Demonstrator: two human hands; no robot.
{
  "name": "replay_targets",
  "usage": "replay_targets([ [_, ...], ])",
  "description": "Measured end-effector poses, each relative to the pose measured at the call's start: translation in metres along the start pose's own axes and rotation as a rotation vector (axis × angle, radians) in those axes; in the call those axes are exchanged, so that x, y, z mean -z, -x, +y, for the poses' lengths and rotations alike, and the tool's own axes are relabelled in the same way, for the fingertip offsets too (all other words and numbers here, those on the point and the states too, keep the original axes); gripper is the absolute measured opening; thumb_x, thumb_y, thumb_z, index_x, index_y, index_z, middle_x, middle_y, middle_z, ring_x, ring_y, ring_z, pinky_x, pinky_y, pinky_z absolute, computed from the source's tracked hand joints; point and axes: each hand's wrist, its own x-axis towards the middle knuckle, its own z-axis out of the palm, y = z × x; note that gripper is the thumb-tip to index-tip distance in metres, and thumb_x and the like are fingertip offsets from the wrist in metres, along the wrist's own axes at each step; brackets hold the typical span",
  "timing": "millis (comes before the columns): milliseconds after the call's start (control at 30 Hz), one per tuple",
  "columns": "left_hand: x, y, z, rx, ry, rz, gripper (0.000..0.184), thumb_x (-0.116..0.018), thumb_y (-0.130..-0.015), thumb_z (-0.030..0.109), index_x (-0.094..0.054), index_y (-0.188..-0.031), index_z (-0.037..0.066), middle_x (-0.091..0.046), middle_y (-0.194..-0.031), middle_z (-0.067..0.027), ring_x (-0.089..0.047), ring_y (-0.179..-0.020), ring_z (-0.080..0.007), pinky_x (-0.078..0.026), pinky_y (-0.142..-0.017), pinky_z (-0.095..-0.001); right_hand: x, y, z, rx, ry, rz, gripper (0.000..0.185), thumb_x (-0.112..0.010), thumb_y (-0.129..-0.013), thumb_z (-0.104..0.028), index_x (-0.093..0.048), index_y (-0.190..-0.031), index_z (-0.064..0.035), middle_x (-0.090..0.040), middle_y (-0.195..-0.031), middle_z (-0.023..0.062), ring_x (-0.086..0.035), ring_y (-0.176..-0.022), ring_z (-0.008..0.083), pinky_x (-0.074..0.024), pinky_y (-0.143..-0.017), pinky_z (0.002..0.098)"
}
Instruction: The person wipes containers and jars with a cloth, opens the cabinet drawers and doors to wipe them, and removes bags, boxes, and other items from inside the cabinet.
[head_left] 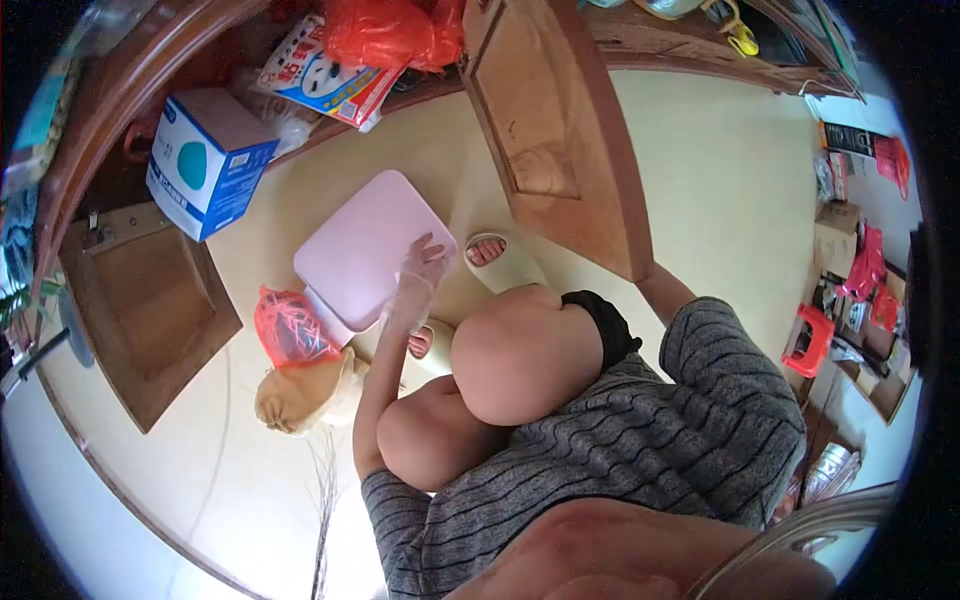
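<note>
My left hand (420, 268), in a thin clear plastic glove, rests with its fingers spread on the right side of a pink plastic lid or box top (365, 250) on the floor. A brown wooden cabinet door (560, 130) stands swung open on the right. My right forearm reaches behind its lower edge, and the door hides my right hand. Beside the pink piece lie a red plastic bag (292, 325) and a tan sack (300, 395).
A blue and white box (210, 165) sits at the cabinet's left, above another open door (150, 310). Red bags (390, 35) and a printed packet (330, 75) fill the shelf. A red stool (808, 341) and boxes (836, 238) stand far right.
</note>
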Motion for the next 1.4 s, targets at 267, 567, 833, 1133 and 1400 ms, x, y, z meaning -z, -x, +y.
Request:
replay_targets([
  [267,0.010,-0.004,-0.042,-0.103,-0.045,-0.017,0.043,-0.055,-0.090,0.014,-0.039,-0.129,0.005,-0.058,-0.107,-0.0097,-0.054,-0.097,-0.0147,-0.044,-0.084,-0.0242,0.023,0.008,0.023,-0.142,0.072,0.110,0.036,-0.048,-0.087,-0.034,-0.056,-0.107,-0.0054,-0.056,-0.099,0.0115,-0.054,-0.094,0.0231,-0.0407,-0.084,0.0356],
  [567,0.018,-0.007,-0.034,-0.042,0.133,0.010,0.042,-0.057,-0.088,0.019,-0.045,-0.126,0.004,-0.059,-0.105,-0.0088,-0.056,-0.096,-0.0160,-0.045,-0.080,-0.0263,-0.003,0.012,0.022,-0.184,0.171,0.099,0.034,-0.043,-0.092,-0.028,-0.056,-0.112,-0.0053,-0.056,-0.109,0.0141,-0.053,-0.103,0.0262,-0.0387,-0.092,0.0377],
  [833,0.027,0.013,0.012,-0.012,-0.061,0.104,0.048,-0.057,-0.087,0.026,-0.043,-0.127,0.003,-0.060,-0.108,-0.0093,-0.057,-0.093,-0.0150,-0.045,-0.074,-0.0272,-0.100,-0.044,-0.098,0.350,0.048,-0.195,0.037,-0.047,-0.089,-0.022,-0.048,-0.120,-0.0013,-0.056,-0.106,0.0160,-0.053,-0.099,0.0257,-0.0404,-0.088,0.0347],
  [1133,0.035,0.016,0.000,-0.115,0.093,0.213,0.056,-0.057,-0.086,0.026,-0.036,-0.132,0.004,-0.059,-0.111,-0.0097,-0.058,-0.088,-0.0152,-0.044,-0.073,-0.0288,-0.066,-0.145,-0.312,0.698,0.653,1.553,0.043,-0.063,-0.078,-0.023,-0.050,-0.113,-0.0042,-0.052,-0.117,0.0190,-0.051,-0.104,0.0329,-0.0345,-0.096,0.0491],
  [1400,0.044,0.033,0.056,-0.145,0.407,0.124,0.052,-0.045,-0.091,0.034,-0.033,-0.134,0.006,-0.056,-0.116,-0.0132,-0.055,-0.100,-0.0204,-0.041,-0.085,-0.0320,-0.093,-0.122,-0.270,1.004,0.418,1.085,0.036,-0.069,-0.065,-0.013,-0.058,-0.099,-0.0088,-0.059,-0.092,0.0110,-0.052,-0.095,0.0353,-0.0282,-0.097,0.0557],
])
